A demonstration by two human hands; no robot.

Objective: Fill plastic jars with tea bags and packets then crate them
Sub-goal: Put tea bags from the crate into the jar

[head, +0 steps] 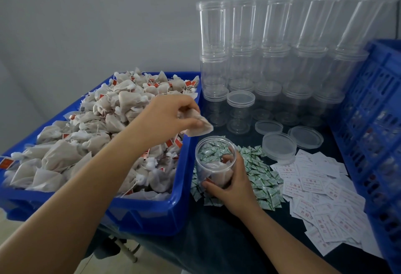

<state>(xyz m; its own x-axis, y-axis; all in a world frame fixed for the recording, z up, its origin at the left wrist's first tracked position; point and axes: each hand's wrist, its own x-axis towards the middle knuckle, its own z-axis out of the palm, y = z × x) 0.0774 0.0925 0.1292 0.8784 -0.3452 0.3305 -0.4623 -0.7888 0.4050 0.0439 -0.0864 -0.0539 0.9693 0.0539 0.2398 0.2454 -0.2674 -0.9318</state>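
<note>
Right hand (pixel 233 183) grips a clear plastic jar (pixel 214 161) from the side, fingers curled round its wall; the jar is tilted, mouth open toward the camera, resting on a heap of small green-and-white packets (pixel 263 178) on the dark tabletop (pixel 217 230). A few tea bags lie in the jar's lower part. To the right of the packets, white printed slips (pixel 321 200) lie scattered flat. Left of the jar, a blue bin (pixel 152 215) holds a heaped load of tea bags (pixel 91 130) with strings and red tags. Left hand (pixel 171 119) reaches across the bin's right rim and pinches one tea bag (pixel 198 126) between thumb and fingers, held in the air just above and behind the jar mouth. Beyond the jar, three clear lids (pixel 280 145) lie on the tabletop, near one short empty jar (pixel 240 108). Behind them, stacked empty jars (pixel 282 56) stand in rows against the wall. A blue slatted crate (pixel 373 121) stands along the right edge; its contents are too blurred to tell.
</note>
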